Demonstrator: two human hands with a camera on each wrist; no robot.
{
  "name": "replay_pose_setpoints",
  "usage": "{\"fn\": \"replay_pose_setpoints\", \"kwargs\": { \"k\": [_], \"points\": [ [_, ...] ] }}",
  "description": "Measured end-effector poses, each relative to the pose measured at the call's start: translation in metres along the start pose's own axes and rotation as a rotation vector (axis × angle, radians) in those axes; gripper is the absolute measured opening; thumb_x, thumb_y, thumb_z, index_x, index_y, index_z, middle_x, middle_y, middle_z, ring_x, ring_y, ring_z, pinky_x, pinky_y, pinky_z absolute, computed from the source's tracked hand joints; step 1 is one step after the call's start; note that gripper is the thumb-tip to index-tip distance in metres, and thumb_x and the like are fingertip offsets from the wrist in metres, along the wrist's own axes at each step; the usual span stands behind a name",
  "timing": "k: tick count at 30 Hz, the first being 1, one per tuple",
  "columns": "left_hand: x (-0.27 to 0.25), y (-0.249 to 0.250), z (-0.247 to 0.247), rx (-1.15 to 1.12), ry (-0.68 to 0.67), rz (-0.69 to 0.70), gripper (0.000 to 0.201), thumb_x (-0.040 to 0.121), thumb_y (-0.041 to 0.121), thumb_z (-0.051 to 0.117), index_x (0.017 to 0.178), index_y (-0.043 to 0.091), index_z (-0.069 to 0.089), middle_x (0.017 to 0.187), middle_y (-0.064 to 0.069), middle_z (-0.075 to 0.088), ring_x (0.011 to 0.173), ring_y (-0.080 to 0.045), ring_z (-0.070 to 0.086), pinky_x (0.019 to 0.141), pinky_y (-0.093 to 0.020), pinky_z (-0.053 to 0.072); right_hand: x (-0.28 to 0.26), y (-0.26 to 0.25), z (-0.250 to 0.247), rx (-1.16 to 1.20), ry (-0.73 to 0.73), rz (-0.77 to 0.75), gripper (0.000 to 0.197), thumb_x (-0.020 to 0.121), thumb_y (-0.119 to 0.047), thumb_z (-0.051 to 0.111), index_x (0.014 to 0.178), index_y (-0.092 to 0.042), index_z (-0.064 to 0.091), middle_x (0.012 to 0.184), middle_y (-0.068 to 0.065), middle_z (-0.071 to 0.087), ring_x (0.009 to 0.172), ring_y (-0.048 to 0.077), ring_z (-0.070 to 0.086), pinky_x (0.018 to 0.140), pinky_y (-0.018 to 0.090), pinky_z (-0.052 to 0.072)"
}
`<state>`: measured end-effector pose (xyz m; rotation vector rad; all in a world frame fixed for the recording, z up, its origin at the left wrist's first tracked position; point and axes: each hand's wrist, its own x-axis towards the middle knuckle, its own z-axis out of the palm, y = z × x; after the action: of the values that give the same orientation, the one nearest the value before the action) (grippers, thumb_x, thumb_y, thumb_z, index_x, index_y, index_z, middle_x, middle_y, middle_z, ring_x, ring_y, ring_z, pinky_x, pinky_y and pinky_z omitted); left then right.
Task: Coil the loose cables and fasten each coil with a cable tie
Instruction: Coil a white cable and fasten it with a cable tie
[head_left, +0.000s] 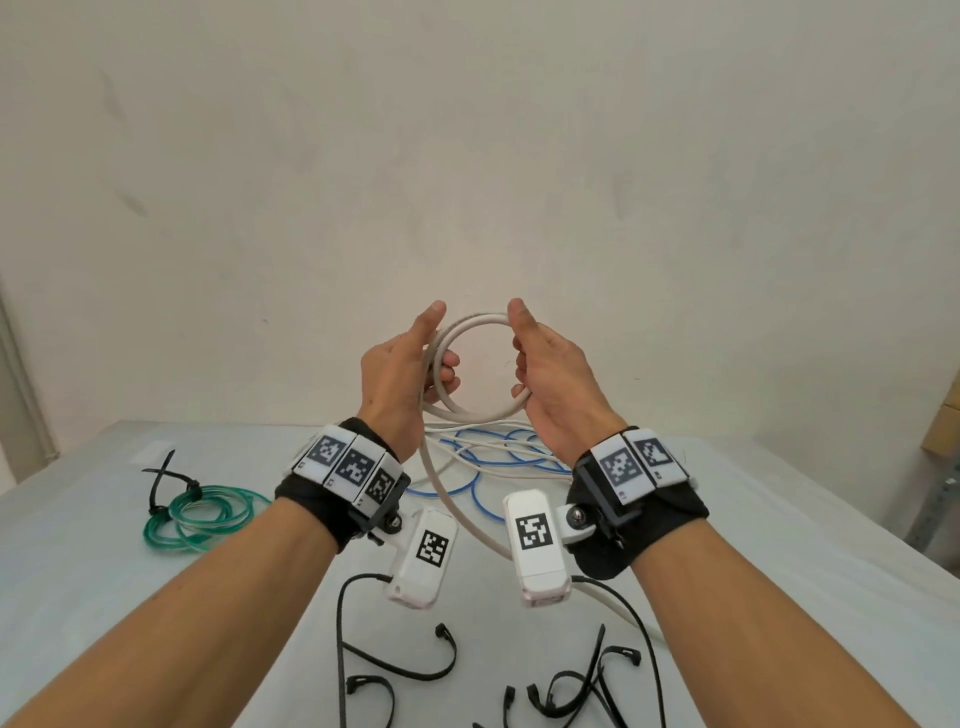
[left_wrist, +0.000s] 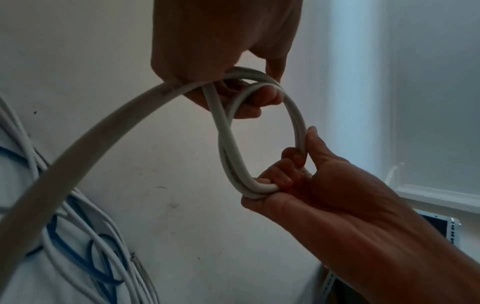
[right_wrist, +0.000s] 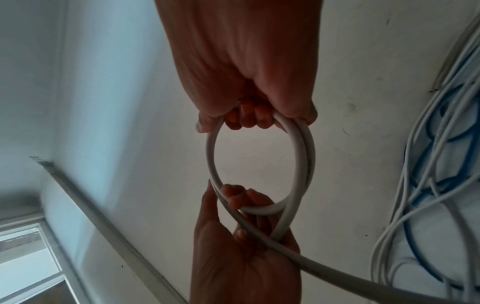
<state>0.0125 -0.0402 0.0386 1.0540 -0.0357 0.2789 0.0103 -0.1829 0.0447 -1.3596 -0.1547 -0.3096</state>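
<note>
Held at centre frame, above the worktop (head_left: 779, 545): white cable (head_left: 480, 325) wound into a small ring. Left hand (head_left: 400, 374) curled round the ring's left side, right hand (head_left: 550, 374) curled round its right. Tail drooping down to lower right. Probably stiff and springy, light. Best pinched where turns overlap. Cable ties (head_left: 566, 691) lying at bottom of frame.

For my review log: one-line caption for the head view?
Both hands, left hand and right hand, hold a white cable coil above the table.
</note>
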Motion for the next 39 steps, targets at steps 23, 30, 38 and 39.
{"fn": "replay_pose_setpoints", "kwargs": {
  "k": [23,30,38,39],
  "points": [
    [-0.014,-0.008,0.007,-0.136,-0.313,-0.025,0.039,0.101,0.044,0.062,0.08,0.012,0.052,0.055,0.001,0.034,0.048,-0.012,0.041,0.083,-0.037,0.06,0.002,-0.004,0.0,0.536,0.108,0.268,0.049,0.098,-0.056,0.061,0.072,-0.019,0.042,0.057,-0.004,0.024,0.049,0.011,0.023,0.067,0.033,0.038],
    [-0.007,0.005,0.007,0.017,-0.301,-0.08,0.034,0.102,0.046,0.06,0.088,0.015,0.056,0.059,0.005,0.032,0.048,-0.011,0.033,0.062,-0.031,0.055,-0.002,-0.001,-0.001,0.384,0.098,0.239,0.046,0.1,-0.053,0.06,0.072,-0.021,0.043,0.059,-0.005,0.023,0.051,0.011,0.022,0.06,0.028,0.028],
    [-0.009,0.013,0.01,-0.077,-0.408,-0.104,0.025,0.107,0.024,0.052,0.088,0.009,0.059,0.057,0.006,0.031,0.044,-0.005,0.031,0.05,-0.02,0.044,-0.005,-0.004,-0.003,0.503,0.084,0.296,0.049,0.099,-0.055,0.062,0.07,-0.02,0.041,0.059,-0.005,0.023,0.053,0.011,0.021,0.064,0.029,0.032],
    [-0.01,0.014,0.012,-0.053,-0.402,-0.081,0.025,0.107,0.023,0.052,0.088,0.009,0.059,0.057,0.007,0.031,0.044,-0.005,0.031,0.049,-0.019,0.043,-0.005,-0.003,-0.003,0.505,0.084,0.299,0.049,0.099,-0.055,0.061,0.07,-0.02,0.041,0.059,-0.004,0.023,0.053,0.012,0.021,0.065,0.029,0.033]
  ]
}}
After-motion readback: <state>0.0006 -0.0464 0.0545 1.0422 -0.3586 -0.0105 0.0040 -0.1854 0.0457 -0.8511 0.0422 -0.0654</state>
